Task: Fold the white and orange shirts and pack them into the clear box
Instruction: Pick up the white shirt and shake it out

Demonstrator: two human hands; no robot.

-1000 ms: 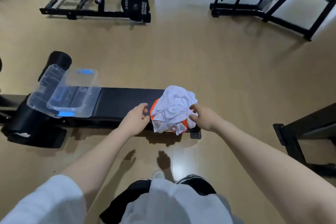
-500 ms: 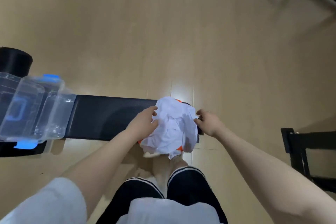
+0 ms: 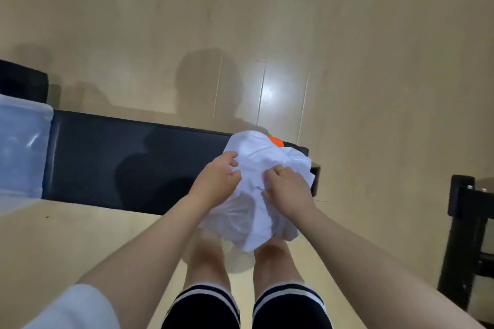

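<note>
A crumpled white shirt (image 3: 256, 211) lies bunched on the right end of a black padded bench (image 3: 128, 157) and hangs over its near edge. Only a small orange corner of the orange shirt (image 3: 276, 141) shows behind it. My left hand (image 3: 217, 180) grips the white shirt's left side. My right hand (image 3: 287, 185) pinches the cloth near its middle. The clear box (image 3: 22, 152) with a bluish tint stands on the bench's left end, cut off by the frame edge.
A black metal frame (image 3: 470, 235) stands on the floor at the right edge. A dark round pad (image 3: 22, 80) sits behind the box. My bare legs and dark striped shorts (image 3: 246, 304) are below the bench. Pale wooden floor lies beyond.
The view has tilted down and closer. My right hand moved from the bundle's right edge onto the white shirt's middle, and both hands now clutch the cloth, pulling it over the bench's near edge.
</note>
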